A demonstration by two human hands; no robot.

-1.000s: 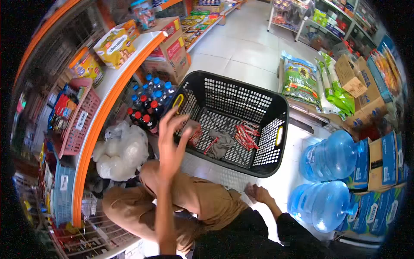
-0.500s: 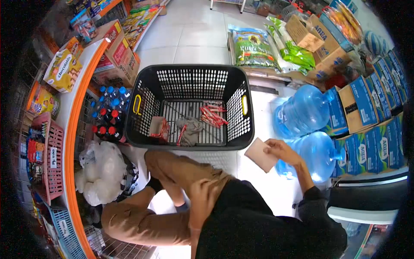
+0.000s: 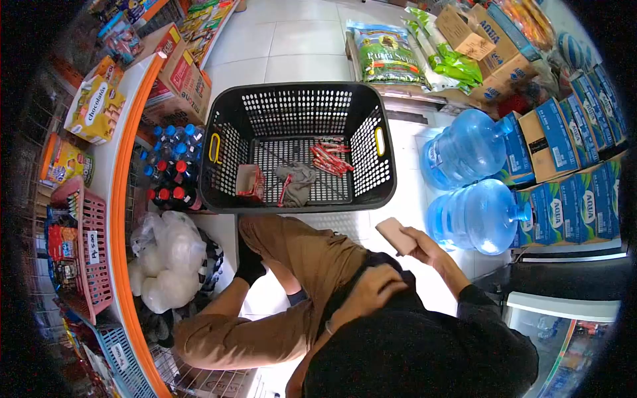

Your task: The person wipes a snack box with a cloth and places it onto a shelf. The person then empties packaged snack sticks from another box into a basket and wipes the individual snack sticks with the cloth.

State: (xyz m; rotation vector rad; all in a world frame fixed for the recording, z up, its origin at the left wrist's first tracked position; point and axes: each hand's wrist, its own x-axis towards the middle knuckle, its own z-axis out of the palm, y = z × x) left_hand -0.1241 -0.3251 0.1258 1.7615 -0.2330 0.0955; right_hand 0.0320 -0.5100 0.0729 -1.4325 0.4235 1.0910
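My right hand [image 3: 424,247] grips a flat tan piece [image 3: 396,237], which looks like cardboard, low over the floor to the right of my legs. Against my black shirt at the waist rests my left hand [image 3: 373,290], its fingers curled; whether anything lies under them is hidden. In front of my legs stands a black perforated basket [image 3: 298,207] with yellow handles. Inside it are a small red and tan box [image 3: 249,182], a crumpled grey cloth [image 3: 300,184] and several red and white packets [image 3: 330,159].
Bottles [image 3: 174,166] and white plastic bags [image 3: 174,262] lie left of the basket, beside an orange-edged shelf [image 3: 118,199]. Two large blue water jugs [image 3: 472,215] lie at the right, near stacked blue boxes [image 3: 557,212]. A green sack [image 3: 388,56] sits beyond the basket.
My left hand has gone from raised near the basket to my lap, then up to my waist. The tan piece came into view in my right hand. My view has shifted.
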